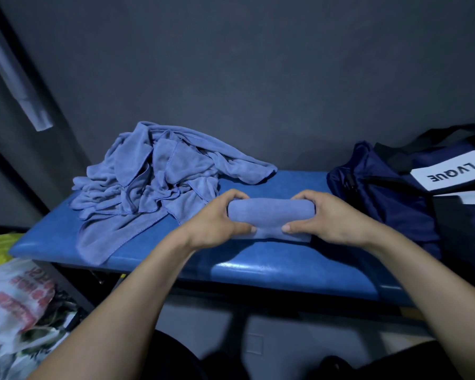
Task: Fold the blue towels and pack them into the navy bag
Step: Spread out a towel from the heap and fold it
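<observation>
Two bare arms reach up from the bottom of the frame to the middle. Left hand (217, 219) and right hand (328, 218) each hold one end of a rolled blue towel (269, 213). Each grip is clamped on the roll, with fingers curled over the top and thumbs pressed on the near side. A flat bit of the same towel sticks out under the roll and lies on the blue padded bench (258, 259).

A messy pile of blue towels (154, 176) sits on the bench in the left middle of the frame, near the left hand. One towel from the pile hangs over the front edge.

At the right edge of the frame, just beside the right hand, sits the navy bag (390, 193). It has a white label (450, 171) with black letters.

Plastic bags (17, 303) lie at the lower left.
</observation>
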